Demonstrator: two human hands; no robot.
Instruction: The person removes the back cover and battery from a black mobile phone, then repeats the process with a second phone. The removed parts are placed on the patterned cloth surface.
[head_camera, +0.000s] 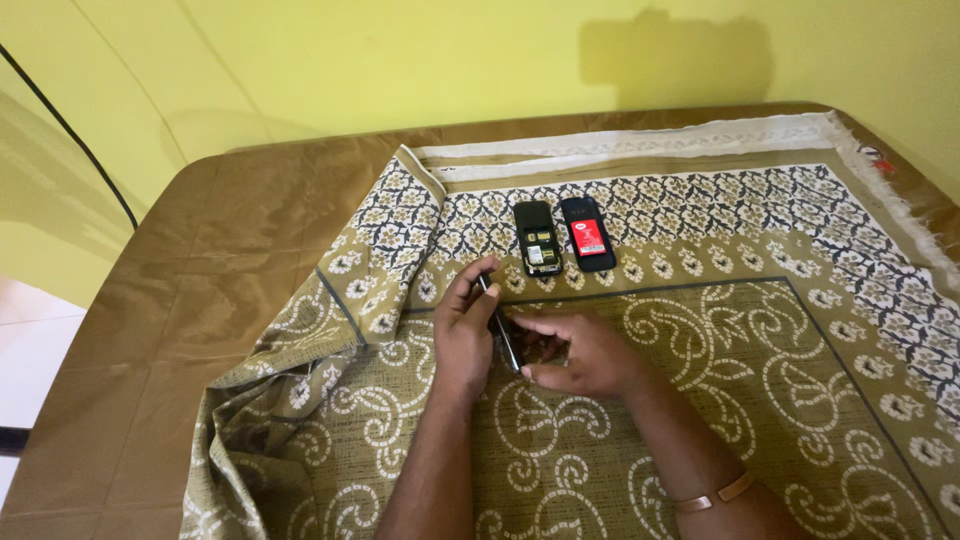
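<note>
Yellow walls back a table under a brown satin sheet (200, 290), over which a patterned olive-and-cream cloth (760, 420) is spread, rumpled at its left edge.

At the middle of the cloth the left hand (465, 330) stands on edge, fingers curled, pinching a thin dark slab, seemingly a phone's back cover (500, 325), seen edge-on. Its long axis runs from the upper left, near the left fingertips, down to the right. The right hand (580, 350) lies just beside it, thumb and fingers closed lightly on the slab's lower end, so both hands share the hold; a bracelet (715, 493) sits on the right wrist.

Beyond the hands, toward the far side and slightly right, two phone bodies lie side by side, long axes pointing away: an opened phone with bare battery bay (537, 238), and a dark phone showing a red-labelled battery (588, 233). The left fingertips are nearer the opened one. Open cloth spreads to the right and near side; the table's edges are well apart from the hands.
</note>
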